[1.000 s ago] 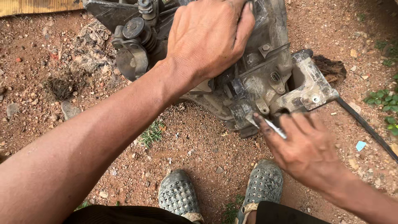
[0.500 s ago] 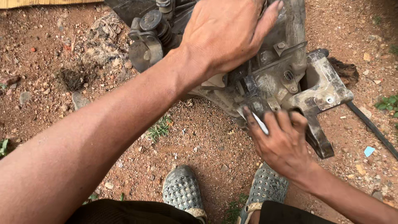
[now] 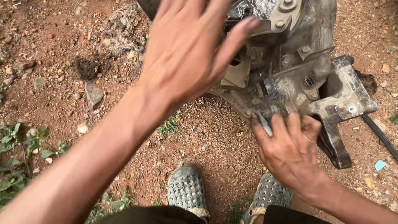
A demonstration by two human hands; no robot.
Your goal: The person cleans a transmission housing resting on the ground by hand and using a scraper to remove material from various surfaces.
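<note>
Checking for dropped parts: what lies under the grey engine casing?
Under the engine casing lies reddish dirt ground with pebbles. The left hand and right hand cover part of its lower edge, hiding whatever sits there.

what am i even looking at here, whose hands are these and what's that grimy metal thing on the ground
The view comes from a camera worn on a person's head, looking down past their own arms to the ground. You can see their perforated grey shoes at the bottom edge. The left hand is spread over the top of a large, dirty metal engine-type casing with bolts and a bracket sticking out at the right. The right hand is lower down, pinching a small slim metal tool against the underside of the casing; what kind of tool it is cannot be told. The casing rests on bare reddish dirt strewn with small stones and a few weeds. A dark strap or rod lies at the right.
</note>
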